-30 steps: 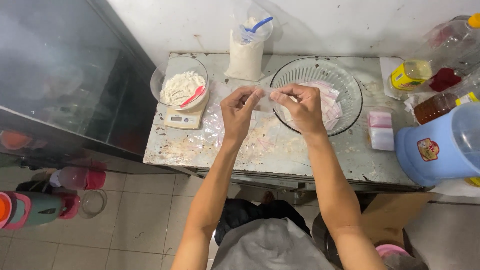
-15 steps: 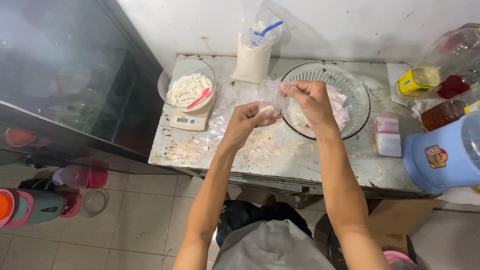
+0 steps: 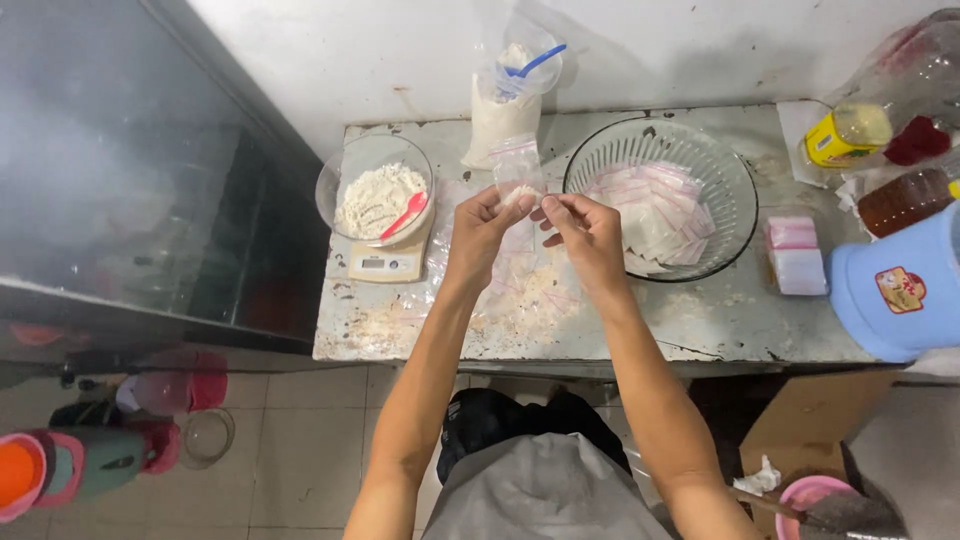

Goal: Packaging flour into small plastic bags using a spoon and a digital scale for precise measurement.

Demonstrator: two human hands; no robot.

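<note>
My left hand (image 3: 482, 228) and my right hand (image 3: 585, 228) pinch the lower end of a small clear zip bag (image 3: 519, 170) that holds a little white powder. The bag stands upright above my fingers, over the middle of the worn metal table (image 3: 740, 320). To the left, a glass bowl of white powder (image 3: 375, 190) with a red spoon (image 3: 403, 214) sits on a white kitchen scale (image 3: 385, 262). To the right, a large ribbed glass bowl (image 3: 735, 180) holds several filled small bags (image 3: 655, 205).
A big plastic bag of powder with a blue scoop (image 3: 505, 100) stands at the back by the wall. A stack of empty zip bags (image 3: 795, 255), a blue jug (image 3: 900, 290), bottles (image 3: 905, 195) and a yellow-lidded jar (image 3: 845, 135) crowd the right. A dark glass cabinet (image 3: 130, 190) is on the left.
The small bag has turned from lying between my hands to standing upright above my fingers. Both hands have come closer together at the table's middle.
</note>
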